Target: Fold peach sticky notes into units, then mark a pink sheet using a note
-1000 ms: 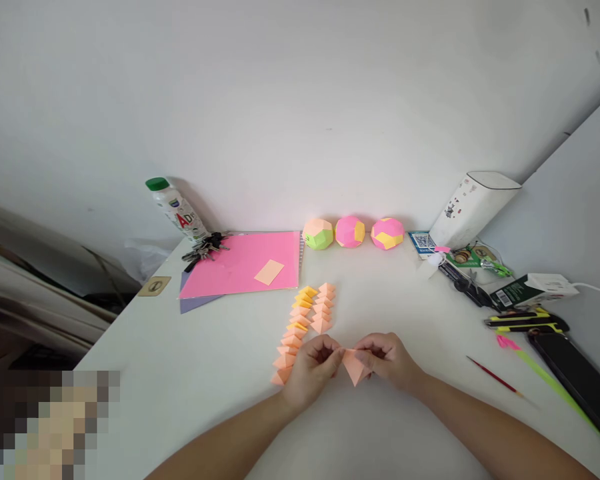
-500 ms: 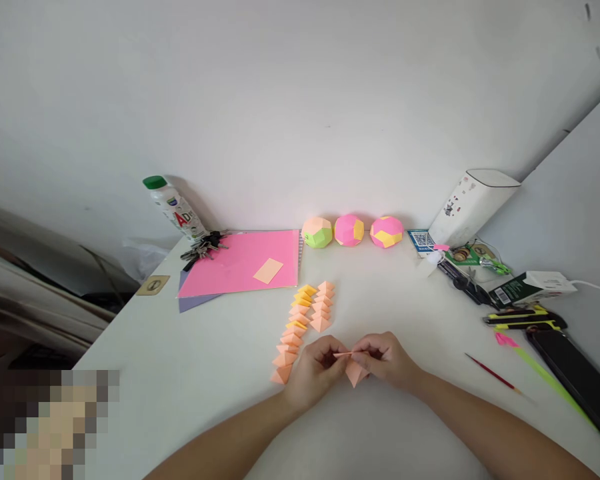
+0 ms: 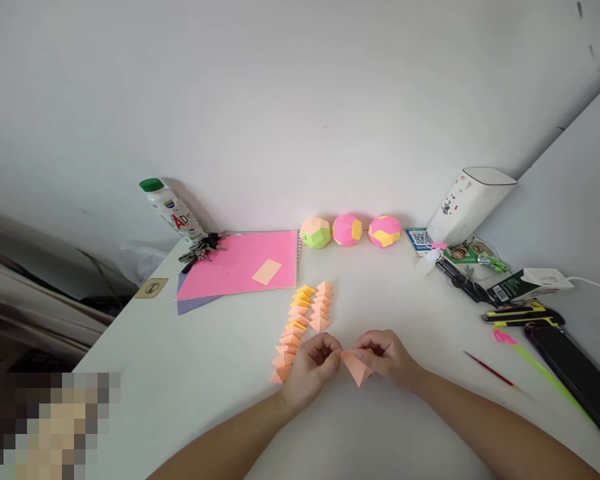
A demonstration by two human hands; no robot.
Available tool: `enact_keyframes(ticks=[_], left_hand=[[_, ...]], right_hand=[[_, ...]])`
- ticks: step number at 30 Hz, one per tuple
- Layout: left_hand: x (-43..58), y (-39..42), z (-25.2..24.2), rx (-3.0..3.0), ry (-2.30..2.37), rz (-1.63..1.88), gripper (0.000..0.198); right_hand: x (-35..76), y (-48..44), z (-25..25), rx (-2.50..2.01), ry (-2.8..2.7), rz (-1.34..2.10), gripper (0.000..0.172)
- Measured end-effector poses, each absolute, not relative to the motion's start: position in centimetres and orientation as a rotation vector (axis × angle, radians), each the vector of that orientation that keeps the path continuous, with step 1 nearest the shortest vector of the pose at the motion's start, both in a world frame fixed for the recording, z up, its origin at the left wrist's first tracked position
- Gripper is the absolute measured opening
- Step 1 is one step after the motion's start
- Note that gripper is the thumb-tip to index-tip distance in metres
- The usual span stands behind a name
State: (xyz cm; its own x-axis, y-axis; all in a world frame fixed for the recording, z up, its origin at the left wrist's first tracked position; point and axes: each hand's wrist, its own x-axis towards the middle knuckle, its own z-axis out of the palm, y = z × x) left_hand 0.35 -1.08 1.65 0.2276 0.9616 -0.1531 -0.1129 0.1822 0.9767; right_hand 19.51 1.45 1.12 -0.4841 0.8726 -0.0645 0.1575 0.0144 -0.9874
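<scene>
Between my hands is a folded piece of peach paper (image 3: 357, 368), its pointed tip facing down toward me. My left hand (image 3: 313, 368) pinches the paper's left corner between thumb and fingers. On the other side, my right hand (image 3: 387, 357) grips the right part, the thumb lying over the front; the fingers behind are partly hidden. Just left of the hands lies a long row of folded paper units (image 3: 289, 340), peach and yellow, overlapping one another. A shorter row of peach units (image 3: 322, 307) is beside it, beyond my left hand.
Three paper balls (image 3: 347, 230) stand against the wall. Pink paper (image 3: 235, 267) with a peach slip (image 3: 267, 272), keys (image 3: 200, 250) and a bottle (image 3: 173, 210) are at left. A thin red brush (image 3: 493, 371), a utility knife (image 3: 523, 315) and a black case (image 3: 570, 380) lie at right.
The peach paper has turned so that more of its flat triangular face shows. My hands have moved slightly apart, the left one now at the paper's corner.
</scene>
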Motion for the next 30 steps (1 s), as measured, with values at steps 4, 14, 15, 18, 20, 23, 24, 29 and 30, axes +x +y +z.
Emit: enact_keyframes(ticks=[4, 14, 15, 18, 20, 23, 24, 29, 30], left_hand=[[0.4, -1.2, 1.1, 1.204, 1.065, 0.910, 0.014], [0.7, -1.2, 0.6, 1.271, 1.145, 0.881, 0.009], [0.7, -1.1, 0.7, 1.249, 1.146, 0.896, 0.008], [0.6, -0.9, 1.0, 1.137, 1.123, 0.936, 0.009], [0.5, -0.8, 1.2, 1.066, 1.108, 0.952, 0.010], [0.4, -0.7, 1.3, 1.017, 1.109, 0.964, 0.012], [0.4, -0.7, 1.4, 1.015, 1.105, 0.960, 0.012], [0.5, -0.9, 1.3, 0.997, 1.076, 0.980, 0.017], [0.5, -0.9, 1.3, 0.980, 1.071, 1.004, 0.017]], right_hand=[[19.1, 1.3, 1.2, -1.068, -1.744, 1.479, 0.013], [18.5, 1.2, 1.4, -1.129, -1.743, 1.406, 0.008], [18.6, 1.2, 1.4, -1.130, -1.710, 1.425, 0.008], [18.9, 1.4, 1.4, -1.134, -1.581, 1.517, 0.009], [19.1, 1.4, 1.5, -1.127, -1.471, 1.575, 0.012], [19.1, 1.5, 1.4, -1.067, -1.393, 1.644, 0.011], [19.1, 1.4, 1.3, -1.045, -1.427, 1.656, 0.011], [19.1, 1.2, 0.9, -1.057, -1.632, 1.584, 0.020], [19.1, 1.2, 0.9, -1.067, -1.612, 1.581, 0.022]])
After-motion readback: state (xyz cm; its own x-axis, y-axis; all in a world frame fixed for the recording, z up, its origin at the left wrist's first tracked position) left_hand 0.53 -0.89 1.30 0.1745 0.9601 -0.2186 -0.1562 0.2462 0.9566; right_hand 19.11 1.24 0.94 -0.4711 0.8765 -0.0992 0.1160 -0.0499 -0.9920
